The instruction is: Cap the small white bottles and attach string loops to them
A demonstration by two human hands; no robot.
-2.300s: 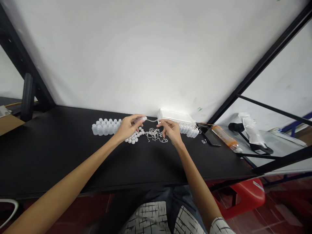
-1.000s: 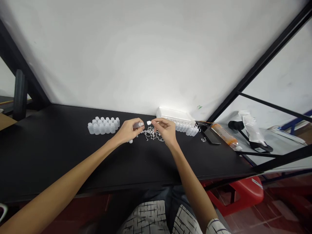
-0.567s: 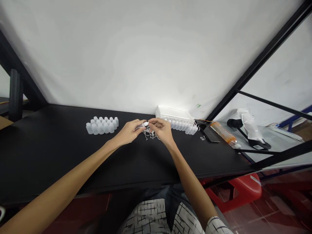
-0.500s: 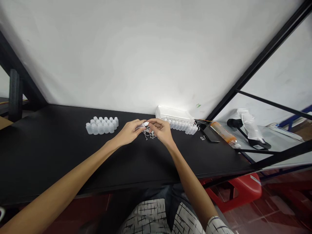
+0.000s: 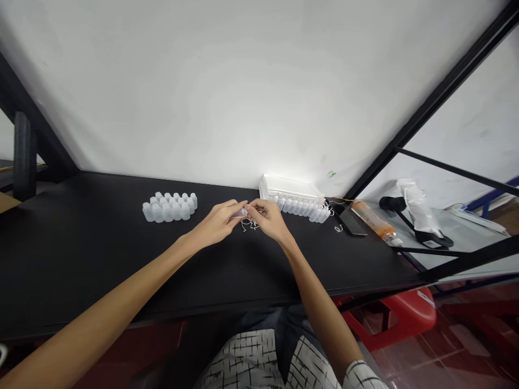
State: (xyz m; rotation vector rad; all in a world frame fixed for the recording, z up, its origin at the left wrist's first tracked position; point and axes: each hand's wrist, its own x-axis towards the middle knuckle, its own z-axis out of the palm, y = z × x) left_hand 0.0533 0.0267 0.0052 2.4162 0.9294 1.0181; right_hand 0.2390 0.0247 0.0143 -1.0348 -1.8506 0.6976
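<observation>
Between both hands, above the middle of the black table, is a small whitish plastic bottle. My left hand is closed around its body. My right hand pinches at its cap end, and the fingers hide most of the cap. Small white strap pieces lie in a loose pile under the hands. To the left, similar translucent bottles stand upright in rows. On the right, a row of small bottles with white loops sits close together.
Behind the right-hand row is a white stack against the wall. A dark phone and an orange-labelled bottle lie farther right, by the black metal frame. A red stool is below the table edge.
The white cap that showed between the hands is now mostly covered by the right fingers. My hands have drawn slightly closer together around the bottle.
</observation>
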